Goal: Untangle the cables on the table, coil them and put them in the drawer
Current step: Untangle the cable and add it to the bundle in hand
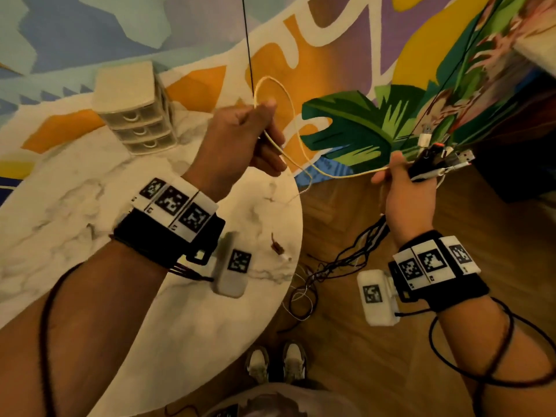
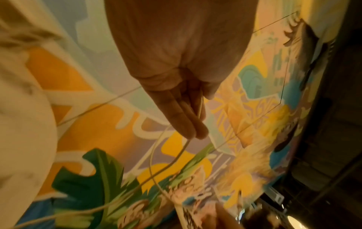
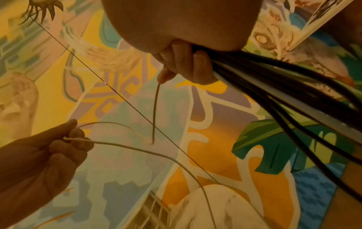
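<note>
My left hand (image 1: 258,127) is raised over the far edge of the round marble table (image 1: 90,206) and pinches a thin cream cable (image 1: 337,176) between thumb and curled fingers (image 2: 195,130). The cable forms a loop above that hand and runs across to my right hand (image 1: 403,182). To the right of the table, the right hand grips a bundle of black and white cables (image 3: 274,86), with the plug ends (image 1: 439,158) sticking out past the fingers. The rest of the bundle hangs below the hand (image 1: 367,239) to a tangle on the wooden floor (image 1: 304,290).
A small cream drawer unit (image 1: 135,115) with three shut drawers stands at the table's far side. A small brown scrap (image 1: 276,245) lies near the table's right edge. A thin black wire (image 1: 248,55) hangs down in front of the painted wall. My shoes (image 1: 276,364) stand beside the table.
</note>
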Available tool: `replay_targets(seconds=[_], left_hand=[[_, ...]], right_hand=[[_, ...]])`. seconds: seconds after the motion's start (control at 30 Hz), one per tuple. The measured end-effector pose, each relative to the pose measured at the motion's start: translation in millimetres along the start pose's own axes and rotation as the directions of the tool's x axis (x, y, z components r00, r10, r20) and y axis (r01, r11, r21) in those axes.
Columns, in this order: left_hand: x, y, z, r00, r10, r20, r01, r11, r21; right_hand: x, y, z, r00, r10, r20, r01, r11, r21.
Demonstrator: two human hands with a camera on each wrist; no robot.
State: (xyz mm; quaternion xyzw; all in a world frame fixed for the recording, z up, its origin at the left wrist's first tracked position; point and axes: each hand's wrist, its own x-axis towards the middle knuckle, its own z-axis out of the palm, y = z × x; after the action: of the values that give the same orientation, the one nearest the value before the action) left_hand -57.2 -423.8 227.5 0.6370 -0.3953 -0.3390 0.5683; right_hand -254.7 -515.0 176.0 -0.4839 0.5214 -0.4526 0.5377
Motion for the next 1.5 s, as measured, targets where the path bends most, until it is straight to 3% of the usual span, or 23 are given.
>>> replay_targets(seconds=[0.17, 0.27, 0.33, 0.4, 0.47, 0.5, 0.53, 0.6, 0.63, 0.7, 0.77, 0.87, 0.9, 0.97, 1.03, 1.07, 1.1, 1.17, 1.23, 1.27, 1.33, 1.4, 1.5], left_hand=[[-11, -43, 46, 0.984, -0.130, 0.118, 0.136, 0.990, -0.044], [-25, -97, 65, 0.924, -0.293, 0.246, 0.267, 0.955, 0.133], [-39, -140, 70, 0.822, -0.458, 0.337, 0.333, 0.869, 0.367], [-51, -166, 75, 0.650, -0.673, 0.352, 0.385, 0.691, 0.611], [-57, -172, 84, 0.517, -0.794, 0.319, 0.230, 0.488, 0.842], [-54, -169, 88, 0.531, -0.790, 0.308, 0.116, 0.428, 0.896], [-47, -165, 95, 0.604, -0.730, 0.319, 0.060, 0.441, 0.896], [-34, -146, 109, 0.771, -0.472, 0.427, 0.013, 0.682, 0.731], [-26, -134, 119, 0.815, -0.294, 0.499, -0.056, 0.818, 0.573], [-15, -108, 138, 0.821, -0.124, 0.557, -0.068, 0.948, 0.311], [-8, -88, 147, 0.819, -0.127, 0.560, 0.010, 0.978, 0.208], [7, -93, 135, 0.873, -0.128, 0.471, 0.050, 0.984, 0.174], [10, -103, 127, 0.868, -0.201, 0.455, 0.128, 0.974, 0.187], [13, -127, 116, 0.792, -0.428, 0.436, 0.266, 0.884, 0.385], [10, -147, 109, 0.709, -0.609, 0.356, 0.157, 0.629, 0.761], [8, -150, 108, 0.708, -0.633, 0.313, 0.098, 0.527, 0.844], [7, -148, 109, 0.741, -0.596, 0.309, 0.059, 0.517, 0.854], [4, -126, 116, 0.838, -0.325, 0.438, -0.076, 0.726, 0.683], [-1, -93, 130, 0.815, -0.056, 0.577, -0.212, 0.897, 0.387], [-1, -78, 139, 0.786, -0.023, 0.618, -0.187, 0.944, 0.273], [-1, -55, 156, 0.725, -0.046, 0.687, -0.084, 0.984, 0.155], [1, -39, 166, 0.700, -0.007, 0.714, -0.123, 0.984, 0.130], [1, -30, 180, 0.765, 0.079, 0.639, -0.137, 0.990, 0.041]], right_hand=[[9, 5, -24, 0.999, -0.010, -0.035, 0.009, 1.000, -0.027], [12, 7, -33, 0.999, -0.003, -0.046, 0.001, 0.999, -0.044], [12, 7, -38, 1.000, -0.010, -0.021, 0.008, 0.994, -0.104], [13, 8, -43, 1.000, -0.018, 0.009, 0.019, 0.987, -0.157], [15, 11, -49, 0.999, -0.021, 0.038, 0.028, 0.980, -0.199], [16, 12, -52, 0.998, -0.017, 0.057, 0.029, 0.975, -0.222], [18, 15, -55, 0.997, -0.007, 0.075, 0.026, 0.968, -0.249], [18, 19, -59, 0.993, 0.014, 0.114, 0.021, 0.955, -0.297], [17, 21, -59, 0.991, 0.022, 0.134, 0.021, 0.950, -0.311], [16, 20, -58, 0.983, 0.027, 0.179, 0.028, 0.954, -0.297], [15, 18, -58, 0.974, 0.018, 0.225, 0.046, 0.960, -0.277], [17, 19, -66, 0.969, -0.026, 0.247, 0.099, 0.953, -0.286], [18, 20, -69, 0.972, -0.030, 0.233, 0.100, 0.949, -0.298], [20, 21, -73, 0.980, -0.020, 0.200, 0.085, 0.944, -0.319], [20, 19, -72, 0.980, -0.006, 0.198, 0.065, 0.953, -0.297], [20, 19, -72, 0.977, -0.001, 0.212, 0.060, 0.960, -0.275], [20, 18, -71, 0.973, 0.004, 0.230, 0.056, 0.965, -0.255], [19, 16, -68, 0.965, 0.002, 0.263, 0.061, 0.971, -0.231], [15, 10, -63, 0.963, -0.016, 0.269, 0.080, 0.970, -0.229], [14, 6, -60, 0.964, -0.037, 0.262, 0.094, 0.973, -0.210], [14, -3, -55, 0.962, -0.093, 0.255, 0.125, 0.986, -0.112], [16, -13, -52, 0.943, -0.174, 0.283, 0.186, 0.982, -0.015], [19, -24, -52, 0.914, -0.226, 0.336, 0.251, 0.968, -0.031]])
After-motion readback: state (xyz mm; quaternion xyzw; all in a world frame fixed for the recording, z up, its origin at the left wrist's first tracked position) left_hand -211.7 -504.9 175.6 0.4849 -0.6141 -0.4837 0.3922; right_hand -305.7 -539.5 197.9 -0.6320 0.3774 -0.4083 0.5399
